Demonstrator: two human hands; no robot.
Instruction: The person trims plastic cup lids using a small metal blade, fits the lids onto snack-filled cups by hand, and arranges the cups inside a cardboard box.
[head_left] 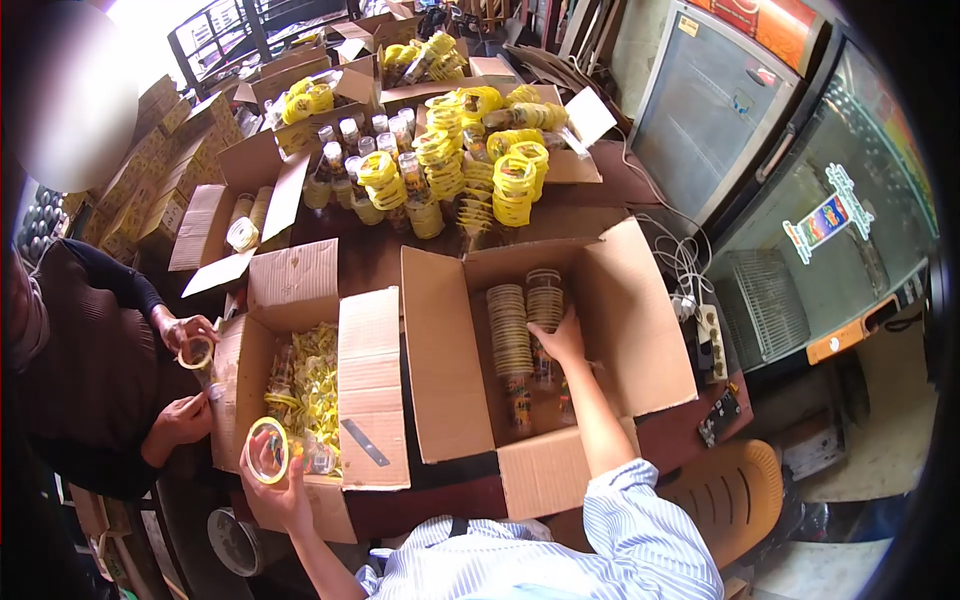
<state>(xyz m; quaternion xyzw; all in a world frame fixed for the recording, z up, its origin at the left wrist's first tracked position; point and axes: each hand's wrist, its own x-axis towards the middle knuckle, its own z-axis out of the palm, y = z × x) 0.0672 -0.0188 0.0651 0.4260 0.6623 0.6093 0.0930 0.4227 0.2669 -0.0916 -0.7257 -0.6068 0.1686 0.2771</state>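
Observation:
My left hand (288,502) grips a clear plastic cup with a yellow rim (283,450), its mouth tilted towards me, over the near left corner of the smaller box. Inside that cardboard box (372,380) lie many small yellow-wrapped pieces (318,375). My right hand (560,338) reaches into the larger cardboard box (640,310), fingers closed around a stack of clear plastic cups (544,300). Beside it lies another long cup stack (508,330), with printed cups at its near end. The fingertips of my right hand are partly hidden.
At left, a co-worker's hands (185,415) hold another yellow-rimmed cup (196,351). Yellow-ringed cup stacks (438,150) crowd the table's far side, beside open boxes. A power strip (710,342) and cables lie right, near glass-door fridges (710,100). An orange chair (730,495) stands near right.

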